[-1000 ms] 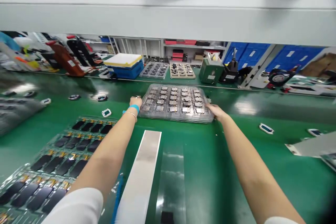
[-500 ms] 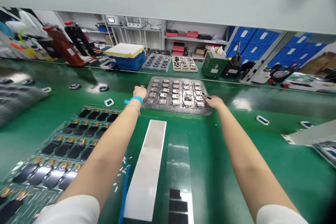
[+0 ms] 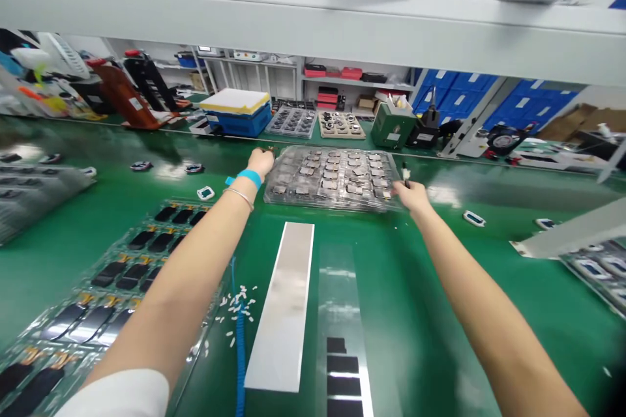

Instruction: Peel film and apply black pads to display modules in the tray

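Note:
A stack of clear plastic trays [image 3: 337, 199] lies at the back middle of the bench in the head view, its pockets holding several small silvery parts. My left hand [image 3: 261, 161] is closed at the tray's back left corner; a small thin item shows at its fingertips, too small to name. At the right edge my right hand [image 3: 411, 195] pinches the top tray, which sits skewed over those below. A small dark and white piece [image 3: 405, 172] sticks up beside those fingers. A blue band and a bangle circle my left wrist.
A white strip [image 3: 283, 300] and a clear strip with black pieces [image 3: 342, 365] lie in front. Trays of black screens [image 3: 115, 273] fill the left, beside a blue coiled cord [image 3: 240, 358]. A metal post [image 3: 567, 234] stands right; a shelf beam [image 3: 313, 32] crosses above.
The top tray has shifted and skewed, its right side moving rightward with my right hand. My left hand stays at the left corner. The head view has tilted up, showing more of the upper shelf.

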`<state>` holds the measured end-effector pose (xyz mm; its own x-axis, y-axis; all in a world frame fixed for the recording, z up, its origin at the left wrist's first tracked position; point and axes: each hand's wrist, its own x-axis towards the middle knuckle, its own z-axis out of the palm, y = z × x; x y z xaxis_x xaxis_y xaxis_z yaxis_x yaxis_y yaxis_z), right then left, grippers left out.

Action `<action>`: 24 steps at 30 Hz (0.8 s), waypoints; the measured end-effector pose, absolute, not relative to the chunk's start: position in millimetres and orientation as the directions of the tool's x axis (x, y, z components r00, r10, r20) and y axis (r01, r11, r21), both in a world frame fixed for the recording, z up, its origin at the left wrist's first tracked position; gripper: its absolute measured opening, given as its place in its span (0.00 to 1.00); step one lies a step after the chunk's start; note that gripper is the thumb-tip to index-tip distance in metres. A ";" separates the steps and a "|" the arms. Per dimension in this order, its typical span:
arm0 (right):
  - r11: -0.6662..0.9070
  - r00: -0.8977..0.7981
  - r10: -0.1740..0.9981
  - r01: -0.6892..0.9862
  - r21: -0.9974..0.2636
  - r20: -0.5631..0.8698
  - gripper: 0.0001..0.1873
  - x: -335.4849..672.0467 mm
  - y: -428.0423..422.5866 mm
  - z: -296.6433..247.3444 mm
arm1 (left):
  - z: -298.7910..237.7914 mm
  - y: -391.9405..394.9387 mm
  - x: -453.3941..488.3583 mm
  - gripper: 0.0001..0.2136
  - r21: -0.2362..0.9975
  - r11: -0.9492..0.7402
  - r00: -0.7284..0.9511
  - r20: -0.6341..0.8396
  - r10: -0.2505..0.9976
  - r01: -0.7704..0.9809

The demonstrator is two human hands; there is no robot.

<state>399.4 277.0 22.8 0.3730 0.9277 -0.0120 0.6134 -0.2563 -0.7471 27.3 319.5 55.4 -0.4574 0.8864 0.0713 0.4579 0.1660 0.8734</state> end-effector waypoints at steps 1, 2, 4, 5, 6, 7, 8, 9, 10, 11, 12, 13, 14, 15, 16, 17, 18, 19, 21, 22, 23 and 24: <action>-0.262 0.384 0.923 0.591 -0.763 -0.019 0.20 405.5 258.0 26.8 | 61.9 317.9 31.2 0.16 0.883 0.151 -0.430 0.062 0.901 0.444; -0.268 0.396 0.918 0.568 -0.778 -0.027 0.20 413.1 235.7 30.6 | 67.5 315.7 37.3 0.16 0.893 0.135 -0.395 0.051 0.917 0.428; -0.280 0.427 0.903 0.527 -0.803 -0.035 0.18 431.2 182.5 37.4 | 75.3 309.6 56.7 0.16 0.914 0.098 -0.308 0.031 0.951 0.394; -0.286 0.448 0.893 0.510 -0.811 -0.033 0.18 440.5 152.3 39.7 | 77.0 305.8 70.2 0.16 0.924 0.076 -0.256 0.024 0.966 0.375; -0.290 0.473 0.881 0.496 -0.818 -0.026 0.17 449.1 120.3 40.9 | 77.3 301.4 86.1 0.16 0.933 0.054 -0.200 0.019 0.980 0.355; -0.294 0.504 0.863 0.484 -0.824 -0.013 0.17 456.5 87.1 40.8 | 75.9 296.5 104.2 0.16 0.942 0.033 -0.139 0.015 0.990 0.333; -0.303 0.541 0.841 0.471 -0.829 -0.001 0.18 462.3 53.3 39.2 | 72.8 290.8 124.4 0.16 0.950 0.014 -0.077 0.011 0.997 0.312; -0.314 0.581 0.814 0.459 -0.831 0.013 0.20 466.2 19.6 36.0 | 68.2 284.4 146.1 0.16 0.956 -0.002 -0.013 0.006 1.000 0.292; -0.330 0.627 0.779 0.447 -0.831 0.028 0.21 468.1 -13.4 31.1 | 62.2 277.2 169.0 0.16 0.961 -0.013 0.051 -0.001 0.999 0.275; -0.352 0.676 0.736 0.428 -0.832 0.036 0.22 468.2 -45.1 24.9 | 54.8 269.1 192.4 0.16 0.965 -0.021 0.114 -0.009 0.993 0.261; -0.373 0.723 0.690 0.406 -0.834 0.043 0.23 466.8 -74.9 17.5 | 46.5 260.3 215.8 0.16 0.968 -0.028 0.175 -0.017 0.984 0.250; -0.400 0.769 0.637 0.379 -0.835 0.045 0.25 464.1 -102.4 9.2 | 37.5 250.9 238.6 0.16 0.969 -0.034 0.236 -0.025 0.972 0.244; -0.427 0.814 0.579 0.345 -0.836 0.041 0.26 460.6 -127.0 0.4 | 28.3 241.1 260.0 0.16 0.970 -0.040 0.292 -0.033 0.956 0.241; -0.450 0.852 0.522 0.310 -0.837 0.035 0.26 456.5 -148.2 -8.7 | 19.4 231.5 279.5 0.16 0.969 -0.048 0.344 -0.040 0.938 0.241; -0.468 0.882 0.469 0.277 -0.839 0.030 0.27 452.0 -165.8 -17.8 | 11.4 222.4 296.7 0.16 0.968 -0.056 0.391 -0.045 0.919 0.245; -0.479 0.906 0.423 0.250 -0.842 0.028 0.28 447.4 -179.4 -26.8 | 4.7 214.1 311.4 0.16 0.965 -0.068 0.433 -0.049 0.900 0.252; -0.486 0.924 0.381 0.224 -0.845 0.025 0.28 442.7 -189.0 -35.5 | -0.4 207.0 323.4 0.16 0.962 -0.084 0.470 -0.050 0.881 0.260; -0.488 0.937 0.349 0.201 -0.849 0.021 0.28 437.9 -194.7 -43.9 | -3.5 201.1 332.9 0.16 0.958 -0.104 0.501 -0.047 0.864 0.269; -0.478 0.955 0.297 0.164 -0.863 0.017 0.28 428.7 -195.4 -59.3 | -3.6 192.0 344.5 0.16 0.945 -0.159 0.552 -0.026 0.833 0.284; -0.468 0.960 0.280 0.153 -0.871 0.018 0.27 424.4 -191.8 -66.3 | -0.9 187.8 347.1 0.16 0.938 -0.191 0.571 -0.010 0.821 0.291; -0.461 0.964 0.264 0.145 -0.876 0.021 0.26 420.4 -186.5 -72.7 | 3.5 183.1 347.5 0.15 0.929 -0.224 0.590 0.007 0.807 0.295; -0.459 0.968 0.251 0.142 -0.877 0.025 0.25 417.1 -180.7 -78.4 | 9.1 177.2 345.8 0.15 0.920 -0.255 0.609 0.024 0.793 0.297</action>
